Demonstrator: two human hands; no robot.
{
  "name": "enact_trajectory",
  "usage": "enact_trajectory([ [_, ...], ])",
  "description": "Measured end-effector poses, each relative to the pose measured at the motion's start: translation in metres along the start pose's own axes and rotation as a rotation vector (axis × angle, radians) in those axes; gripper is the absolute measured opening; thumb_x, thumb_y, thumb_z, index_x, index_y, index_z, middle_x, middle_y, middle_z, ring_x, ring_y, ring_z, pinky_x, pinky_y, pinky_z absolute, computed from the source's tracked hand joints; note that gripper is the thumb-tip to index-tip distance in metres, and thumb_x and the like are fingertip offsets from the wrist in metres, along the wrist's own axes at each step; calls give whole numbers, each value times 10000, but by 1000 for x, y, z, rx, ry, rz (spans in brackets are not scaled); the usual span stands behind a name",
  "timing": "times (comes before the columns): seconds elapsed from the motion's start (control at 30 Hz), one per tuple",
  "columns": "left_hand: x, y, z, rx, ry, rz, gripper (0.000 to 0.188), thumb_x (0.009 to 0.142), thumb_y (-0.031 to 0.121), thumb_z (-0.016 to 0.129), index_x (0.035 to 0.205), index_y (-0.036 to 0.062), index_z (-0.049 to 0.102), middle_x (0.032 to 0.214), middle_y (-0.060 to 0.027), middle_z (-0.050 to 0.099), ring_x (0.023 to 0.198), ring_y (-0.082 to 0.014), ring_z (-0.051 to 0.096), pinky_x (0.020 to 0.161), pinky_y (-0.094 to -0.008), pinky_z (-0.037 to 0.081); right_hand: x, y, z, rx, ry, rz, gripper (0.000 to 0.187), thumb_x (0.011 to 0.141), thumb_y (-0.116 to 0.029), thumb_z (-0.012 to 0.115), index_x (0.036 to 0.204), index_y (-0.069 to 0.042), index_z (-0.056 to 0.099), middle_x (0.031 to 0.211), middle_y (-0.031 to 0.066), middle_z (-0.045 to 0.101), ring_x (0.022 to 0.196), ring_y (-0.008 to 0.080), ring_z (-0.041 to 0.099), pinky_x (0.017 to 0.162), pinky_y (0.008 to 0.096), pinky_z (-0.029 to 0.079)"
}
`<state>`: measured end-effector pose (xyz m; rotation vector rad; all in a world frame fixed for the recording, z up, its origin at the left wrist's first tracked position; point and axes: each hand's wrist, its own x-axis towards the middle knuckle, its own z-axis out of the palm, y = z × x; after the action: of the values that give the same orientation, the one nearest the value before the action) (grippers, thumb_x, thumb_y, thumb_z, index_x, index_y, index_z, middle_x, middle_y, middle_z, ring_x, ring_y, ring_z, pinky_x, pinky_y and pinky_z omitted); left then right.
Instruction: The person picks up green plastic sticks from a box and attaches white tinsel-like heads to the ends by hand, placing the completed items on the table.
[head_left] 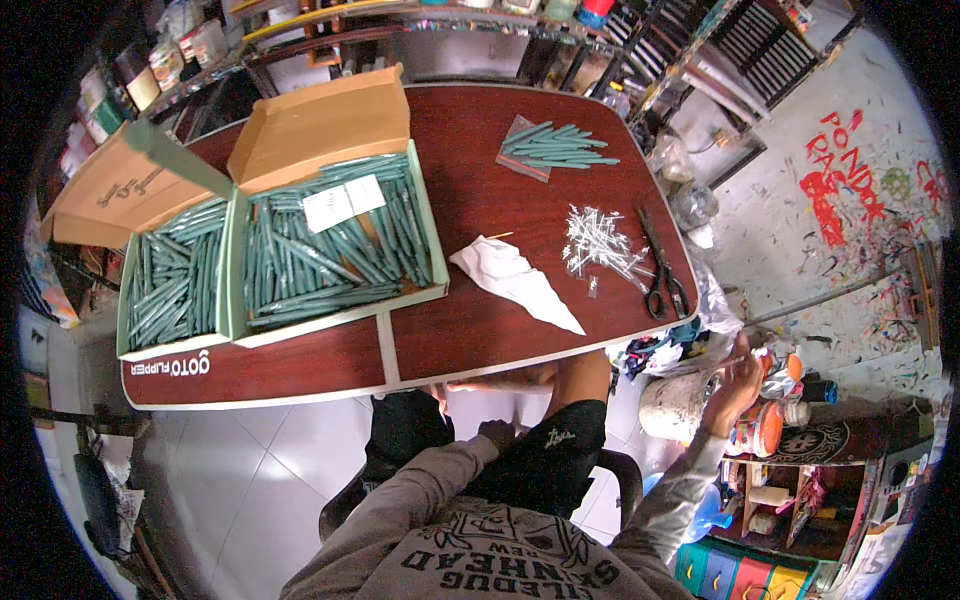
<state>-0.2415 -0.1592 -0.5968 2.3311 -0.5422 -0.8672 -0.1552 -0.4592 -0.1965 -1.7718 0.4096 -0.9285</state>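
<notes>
My left hand (497,435) rests in shadow on the dark shorts in my lap, and its fingers are hard to make out. To the right, beyond the table's edge, my right hand (735,388) is stretched out above a whitish bucket (670,407). Its extended fingers reach up to the lower edge of a clear plastic bag (716,306); a grip on the bag is not visible. Nearest on the table are black scissors (657,265), a pile of thin white sticks (598,240) and a crumpled white cloth (515,283).
Two open cardboard boxes, a smaller one (128,300) and a larger one (438,225), hold slim teal sticks on the dark red table (460,130). More teal sticks (560,145) lie on a small clear bag. Orange-lidded tubs (768,428) and a shelf (800,500) stand at right.
</notes>
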Motion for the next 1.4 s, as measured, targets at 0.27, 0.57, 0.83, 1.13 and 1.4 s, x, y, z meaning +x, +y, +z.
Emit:
enact_trajectory([
  [0.27, -96, 96, -214, -289, -189, 454, 511, 958, 475, 476, 1015, 5, 667, 970, -168, 708, 893, -327, 683, 795, -428, 516, -103, 141, -74, -128, 157, -115, 314, 995, -330, 515, 993, -16, 526, 1020, 125, 663, 939, 212, 587, 882, 393, 446],
  [0.57, -223, 139, -341, -684, 39, 764, 458, 1047, 347, 434, 1283, -30, 543, 1231, -125, 620, 1149, -173, 570, 1016, -312, 428, -117, 179, -74, -603, 118, -133, 284, 1001, -270, 513, 993, 13, 529, 1004, 148, 675, 911, 206, 621, 839, 350, 494],
  [0.83, -357, 244, -340, -1015, 28, 1608, 298, 994, 259, 483, 1135, 11, 570, 974, -113, 628, 820, -187, 610, 747, -319, 481, -165, 180, -68, -385, -42, -22, 276, 997, -279, 521, 1001, -3, 531, 1007, 139, 671, 911, 201, 620, 839, 349, 491],
  [1.13, -363, 254, -345, -1017, -100, 1334, 182, 963, 179, 547, 1010, 11, 596, 840, -58, 612, 674, -126, 591, 629, -256, 460, -189, 125, -41, -149, -227, 45, 268, 992, -288, 530, 1010, -21, 533, 1010, 128, 667, 911, 195, 619, 839, 349, 487],
  [1.4, -217, 207, -404, -447, 614, 524, 168, 928, 194, 638, 1073, 108, 642, 848, -31, 682, 691, -192, 658, 650, -312, 533, -178, 163, -88, -170, -86, 143, 262, 987, -297, 538, 1018, -37, 535, 1012, 118, 662, 911, 190, 618, 839, 349, 483],
])
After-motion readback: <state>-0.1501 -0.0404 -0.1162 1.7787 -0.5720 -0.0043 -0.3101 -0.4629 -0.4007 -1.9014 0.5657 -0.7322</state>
